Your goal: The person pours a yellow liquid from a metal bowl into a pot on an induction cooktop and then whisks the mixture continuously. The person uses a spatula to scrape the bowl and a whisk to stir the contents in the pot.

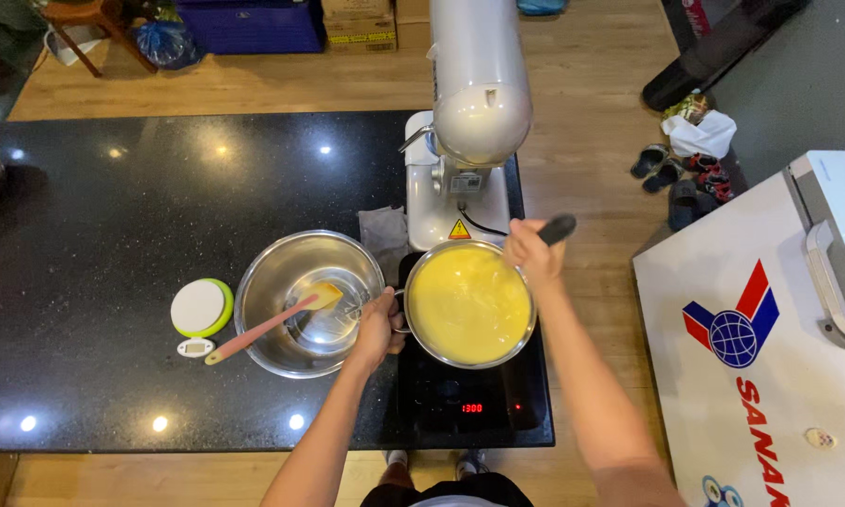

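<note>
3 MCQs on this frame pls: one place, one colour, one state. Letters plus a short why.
1. Where does the spatula lie?
A. in the steel bowl
B. in the pot
C. on the scale

2. What colour is the spatula's handle?
A. green
B. pink
C. black

3. What is in the pot?
A. nothing
B. clear water
C. yellow batter-like mix

Key:
1 A: the spatula rests in the steel bowl, handle over the rim toward the small round scale.
2 B: the handle is pink, the blade orange.
3 C: the pot on the cooktop is filled with yellow mix; the left hand has a grip on its side handle, the right hand on its long black handle.
</note>
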